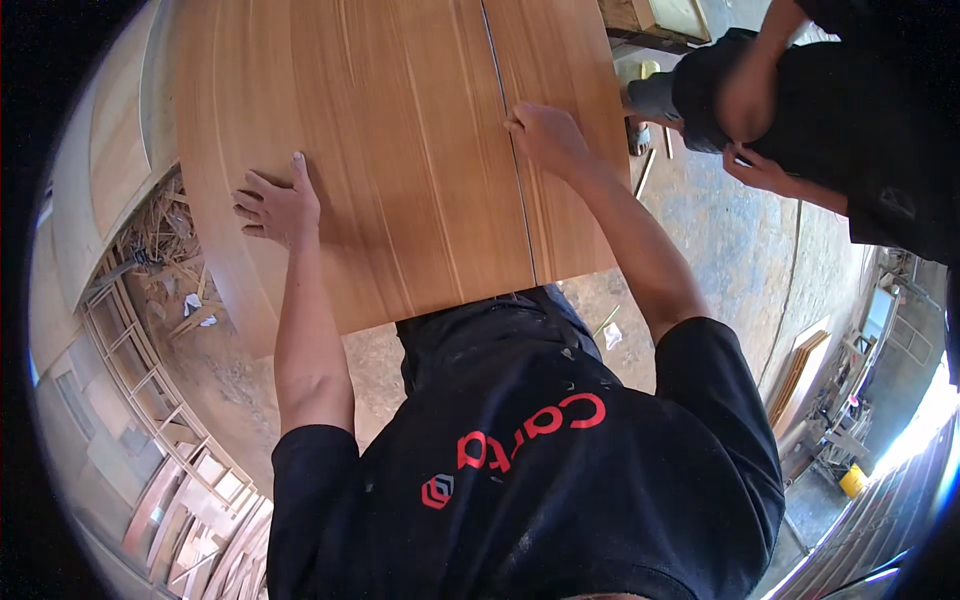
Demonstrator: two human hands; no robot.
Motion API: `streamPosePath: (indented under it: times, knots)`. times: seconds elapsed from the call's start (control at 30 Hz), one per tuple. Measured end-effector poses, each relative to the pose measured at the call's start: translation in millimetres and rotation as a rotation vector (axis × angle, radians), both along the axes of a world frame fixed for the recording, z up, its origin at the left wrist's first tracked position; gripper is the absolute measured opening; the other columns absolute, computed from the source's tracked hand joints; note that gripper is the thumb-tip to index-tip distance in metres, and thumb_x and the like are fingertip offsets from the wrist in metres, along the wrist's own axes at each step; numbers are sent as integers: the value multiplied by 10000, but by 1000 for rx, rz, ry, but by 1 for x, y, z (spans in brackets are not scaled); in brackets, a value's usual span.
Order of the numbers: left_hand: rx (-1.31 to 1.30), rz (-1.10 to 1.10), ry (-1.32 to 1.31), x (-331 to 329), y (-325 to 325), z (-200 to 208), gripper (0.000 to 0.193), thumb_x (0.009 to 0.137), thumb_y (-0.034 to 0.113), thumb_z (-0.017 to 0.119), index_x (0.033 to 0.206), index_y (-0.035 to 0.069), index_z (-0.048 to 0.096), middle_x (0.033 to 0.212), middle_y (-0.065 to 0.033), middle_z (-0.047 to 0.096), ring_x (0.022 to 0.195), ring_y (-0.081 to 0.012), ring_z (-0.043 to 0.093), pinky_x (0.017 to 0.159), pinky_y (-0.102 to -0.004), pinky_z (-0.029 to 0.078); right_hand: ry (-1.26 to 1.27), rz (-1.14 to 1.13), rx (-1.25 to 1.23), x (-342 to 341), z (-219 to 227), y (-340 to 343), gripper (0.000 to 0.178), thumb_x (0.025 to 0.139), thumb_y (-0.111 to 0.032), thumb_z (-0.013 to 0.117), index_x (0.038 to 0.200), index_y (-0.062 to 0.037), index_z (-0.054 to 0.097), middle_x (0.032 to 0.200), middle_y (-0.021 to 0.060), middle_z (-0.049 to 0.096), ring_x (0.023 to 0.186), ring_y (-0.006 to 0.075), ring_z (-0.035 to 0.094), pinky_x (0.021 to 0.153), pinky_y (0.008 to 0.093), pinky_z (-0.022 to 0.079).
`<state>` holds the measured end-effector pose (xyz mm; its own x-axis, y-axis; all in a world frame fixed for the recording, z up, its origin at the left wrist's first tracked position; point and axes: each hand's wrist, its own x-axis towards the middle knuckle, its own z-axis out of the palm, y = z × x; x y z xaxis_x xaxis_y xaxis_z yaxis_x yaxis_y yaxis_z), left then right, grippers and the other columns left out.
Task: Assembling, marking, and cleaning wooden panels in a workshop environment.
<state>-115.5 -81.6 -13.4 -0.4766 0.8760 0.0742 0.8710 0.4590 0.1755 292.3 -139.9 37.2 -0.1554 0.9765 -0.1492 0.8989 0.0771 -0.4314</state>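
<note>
A large wood-grained panel (400,200) lies in front of me. A thin dark line (516,170) runs lengthwise across it, with a narrower wood-grained section (560,70) to its right. My left hand (282,207) rests on the left part of the panel, fingers spread and holding nothing. My right hand (548,138) is closed beside the dark line, its thumb side at the line. Whatever its curled fingers hold, if anything, is hidden.
At the right stands another person (770,110) in dark clothes, hands in front of the body. Wood scraps (175,250) litter the floor at the left, near stacked boards (120,140) and a slatted wooden frame (150,375). A wooden box (660,20) is at the far right.
</note>
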Motion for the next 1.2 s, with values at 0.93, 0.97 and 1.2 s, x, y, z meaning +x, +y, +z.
streamPosePath:
  times: [0.93,0.97,1.2]
  knots:
    - [-9,31,71,0,4,-3,1064,881,852,437,1583,60,326,1644,-280,242,1507,-476,239,1164,-641,202,-98,169,332,4,-15,-20,68,925,-196,608,864,-170,595,884,25,578,736,243,619,662,384,514]
    - [-4,30,78,-1,4,-4,1058,880,850,441,1574,59,337,1634,-280,258,1494,-476,256,1157,-639,214,-74,108,301,3,-18,-33,86,926,-201,610,846,-176,591,887,23,574,737,239,619,659,380,511]
    - [-29,21,84,-2,6,0,891,886,805,505,1392,72,534,1505,-238,446,1324,-464,442,1055,-619,358,499,-73,104,4,-32,-137,150,984,-199,573,961,-95,679,826,93,683,684,274,638,605,406,501]
